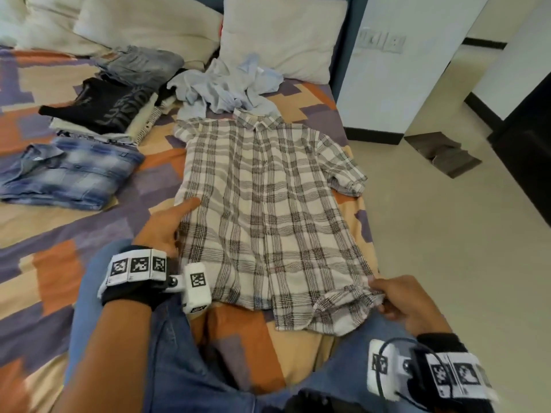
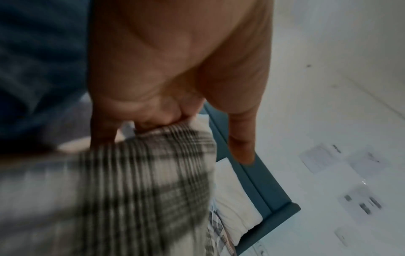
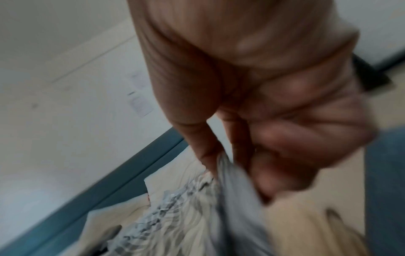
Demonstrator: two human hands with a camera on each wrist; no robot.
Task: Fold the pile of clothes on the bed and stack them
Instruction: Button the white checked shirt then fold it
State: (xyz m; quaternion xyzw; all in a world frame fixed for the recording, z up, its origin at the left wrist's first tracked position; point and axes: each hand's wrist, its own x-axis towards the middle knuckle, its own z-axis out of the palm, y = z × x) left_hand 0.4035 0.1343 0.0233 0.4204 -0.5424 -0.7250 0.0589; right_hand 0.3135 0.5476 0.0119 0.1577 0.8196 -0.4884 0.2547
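The plaid shirt (image 1: 268,204) lay spread flat near the bed's (image 1: 44,263) right edge. The left hand (image 1: 164,225) gripped its left side, fingers curled under the cloth, thumb extended on top. The right hand (image 1: 408,302) pinched the bunched lower right hem.

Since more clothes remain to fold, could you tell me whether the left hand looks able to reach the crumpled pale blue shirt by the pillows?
Probably not yet: the left hand grips the plaid shirt, and the pale blue shirt lies beyond it.
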